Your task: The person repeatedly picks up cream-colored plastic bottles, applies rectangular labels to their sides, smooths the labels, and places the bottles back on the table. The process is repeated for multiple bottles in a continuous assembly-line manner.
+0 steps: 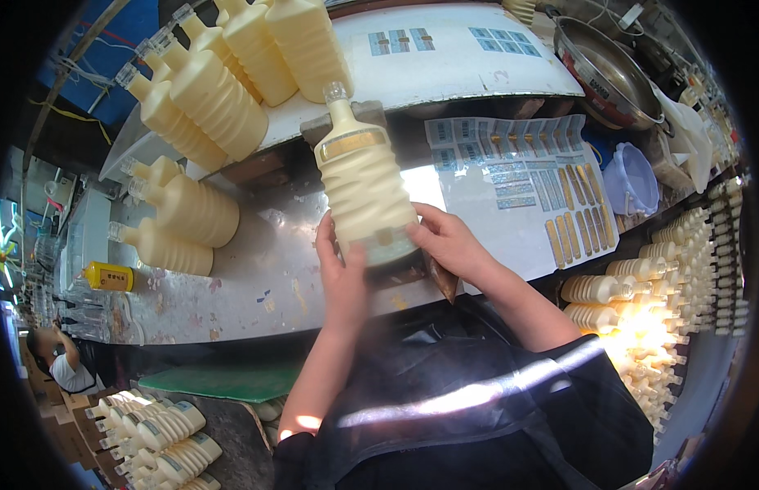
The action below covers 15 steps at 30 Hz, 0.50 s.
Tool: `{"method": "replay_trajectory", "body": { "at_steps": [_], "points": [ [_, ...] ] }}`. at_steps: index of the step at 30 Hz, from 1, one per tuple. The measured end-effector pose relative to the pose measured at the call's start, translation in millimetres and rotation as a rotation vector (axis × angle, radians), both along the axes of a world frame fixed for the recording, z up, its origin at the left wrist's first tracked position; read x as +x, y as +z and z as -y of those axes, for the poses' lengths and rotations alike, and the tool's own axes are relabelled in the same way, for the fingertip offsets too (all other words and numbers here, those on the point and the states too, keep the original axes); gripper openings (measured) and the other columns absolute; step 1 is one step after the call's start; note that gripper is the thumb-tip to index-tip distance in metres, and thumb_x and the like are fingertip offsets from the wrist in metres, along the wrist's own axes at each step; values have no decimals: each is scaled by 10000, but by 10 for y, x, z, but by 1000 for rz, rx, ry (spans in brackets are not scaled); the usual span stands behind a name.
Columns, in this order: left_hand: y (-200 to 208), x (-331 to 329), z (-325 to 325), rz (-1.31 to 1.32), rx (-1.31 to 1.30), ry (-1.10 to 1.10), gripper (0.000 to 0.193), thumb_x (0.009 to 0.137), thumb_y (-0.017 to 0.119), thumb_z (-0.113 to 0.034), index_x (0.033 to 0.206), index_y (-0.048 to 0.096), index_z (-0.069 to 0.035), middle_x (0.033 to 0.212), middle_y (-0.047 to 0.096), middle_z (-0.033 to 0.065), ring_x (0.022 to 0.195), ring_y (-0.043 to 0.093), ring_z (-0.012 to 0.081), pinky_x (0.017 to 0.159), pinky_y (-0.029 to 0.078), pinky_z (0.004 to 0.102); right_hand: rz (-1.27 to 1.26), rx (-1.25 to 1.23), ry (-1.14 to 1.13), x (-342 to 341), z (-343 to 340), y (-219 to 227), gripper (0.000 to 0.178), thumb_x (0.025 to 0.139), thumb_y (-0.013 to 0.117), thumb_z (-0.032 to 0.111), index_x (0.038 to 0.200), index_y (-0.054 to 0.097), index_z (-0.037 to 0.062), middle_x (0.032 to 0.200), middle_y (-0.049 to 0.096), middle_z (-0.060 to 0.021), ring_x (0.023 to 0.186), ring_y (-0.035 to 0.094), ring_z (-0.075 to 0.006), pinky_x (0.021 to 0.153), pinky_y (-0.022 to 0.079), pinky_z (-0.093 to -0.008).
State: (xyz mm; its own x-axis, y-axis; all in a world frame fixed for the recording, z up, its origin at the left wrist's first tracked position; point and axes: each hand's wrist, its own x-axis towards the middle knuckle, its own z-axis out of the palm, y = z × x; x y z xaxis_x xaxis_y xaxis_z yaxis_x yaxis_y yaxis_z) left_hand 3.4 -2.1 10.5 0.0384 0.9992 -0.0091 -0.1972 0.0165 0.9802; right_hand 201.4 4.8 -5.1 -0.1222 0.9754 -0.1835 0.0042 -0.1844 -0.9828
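The scuffed counter point(240, 302) crosses my remote view; the left hand point(343, 282) and right hand point(453, 246) grasp the cream bottle point(363, 186) low on both sides, likely to steady it.

Bottle point(363, 184) in hands: lower label blurred, far side hidden.
Left hand point(344, 279): thumb blurred.
Rear bottles point(307, 51): tops cut off by upper edge.
Sticker sheet point(476, 222): print too small to read.
Stacked bottles point(592, 316): partly lost in glare.
Green board point(224, 380): right end hidden behind left forearm point(318, 367).
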Motion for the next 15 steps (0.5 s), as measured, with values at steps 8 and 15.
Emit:
{"method": "replay_trajectory", "body": {
  "at_steps": [8, 15],
  "points": [
    [33, -8, 4, 28, -24, 5, 764, 988, 629, -216, 1608, 216, -47, 1542, 378, 150, 1416, 396, 255, 1193, 303, 403, 7, -48, 66, 77, 5, 250, 427, 1072, 526, 261, 1422, 578, 22, 1159, 679, -32, 1010, 600, -79, 882, 491, -246],
    [57, -1, 1, -74, -19, -5, 878, 901, 668, -119, 1610, 155, -36, 1487, 401, 208, 1356, 459, 300, 1124, 412, 422, -64, 129, -142, 125, 77, 657, 268, 965, 638, 72, 1227, 685, 38, 1068, 675, -6, 979, 628, -87, 829, 523, -260]
  ]
}}
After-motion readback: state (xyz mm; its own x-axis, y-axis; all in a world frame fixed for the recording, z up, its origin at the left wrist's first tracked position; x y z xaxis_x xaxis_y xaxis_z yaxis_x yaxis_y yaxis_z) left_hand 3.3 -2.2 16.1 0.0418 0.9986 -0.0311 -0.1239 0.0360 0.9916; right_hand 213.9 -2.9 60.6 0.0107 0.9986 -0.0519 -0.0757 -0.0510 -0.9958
